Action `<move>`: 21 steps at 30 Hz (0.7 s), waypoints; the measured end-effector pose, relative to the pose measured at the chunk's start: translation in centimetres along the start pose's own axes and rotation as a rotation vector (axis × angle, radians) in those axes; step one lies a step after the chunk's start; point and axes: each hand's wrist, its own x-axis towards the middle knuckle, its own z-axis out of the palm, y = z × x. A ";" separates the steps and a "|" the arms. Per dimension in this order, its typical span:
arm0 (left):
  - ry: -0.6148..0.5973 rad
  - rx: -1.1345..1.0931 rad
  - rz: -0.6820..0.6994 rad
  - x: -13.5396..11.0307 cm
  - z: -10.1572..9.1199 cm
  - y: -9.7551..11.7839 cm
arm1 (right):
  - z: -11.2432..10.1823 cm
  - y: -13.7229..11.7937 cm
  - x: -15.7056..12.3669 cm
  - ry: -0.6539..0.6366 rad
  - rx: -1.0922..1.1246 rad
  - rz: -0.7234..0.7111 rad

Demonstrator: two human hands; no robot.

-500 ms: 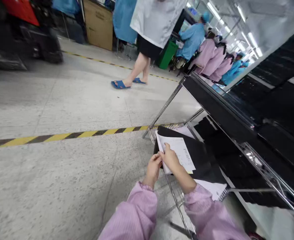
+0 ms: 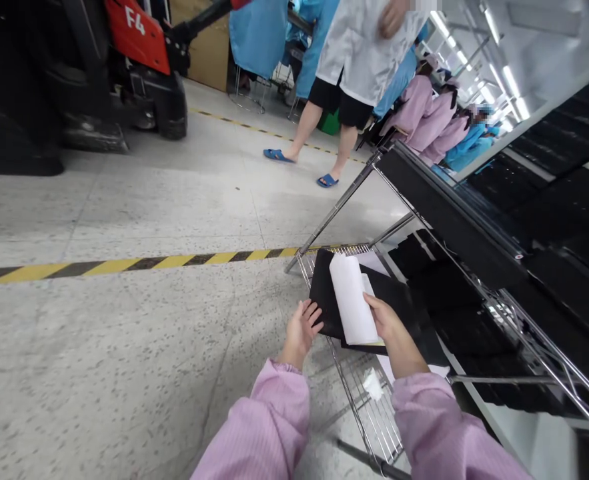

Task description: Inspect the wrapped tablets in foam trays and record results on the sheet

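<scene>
My right hand (image 2: 385,319) pinches the edge of white paper sheets (image 2: 353,300), turned over in a curl so the blank side faces up. Under the papers lies a flat black board (image 2: 323,291), on the lower wire shelf of a metal rack. My left hand (image 2: 301,327) is open, palm up with fingers spread, at the board's near left corner; whether it touches the board I cannot tell. A yellow strip peeks out below the papers.
A wire shelf (image 2: 381,427) holds a crumpled white scrap (image 2: 373,385). Black trays (image 2: 444,207) fill the rack to the right. Yellow-black tape (image 2: 159,265) crosses the floor. A person in blue sandals (image 2: 327,181) stands ahead; a red-and-black machine (image 2: 141,40) is at left.
The papers have been flipped over toward the right, hiding their printed side. My left hand has come away from them and opened. The person ahead has stepped right.
</scene>
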 end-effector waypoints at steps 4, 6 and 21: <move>-0.019 -0.053 0.008 -0.7 -0.3 1.0 | -1.2 -0.4 -0.5 0.023 0.138 0.018; -0.038 -0.076 0.018 -0.3 -0.1 0.9 | -2.1 -0.5 0.1 0.026 0.192 0.034; -0.082 -0.158 0.041 0.1 -0.7 1.3 | -3.3 -0.5 0.4 0.035 0.354 0.176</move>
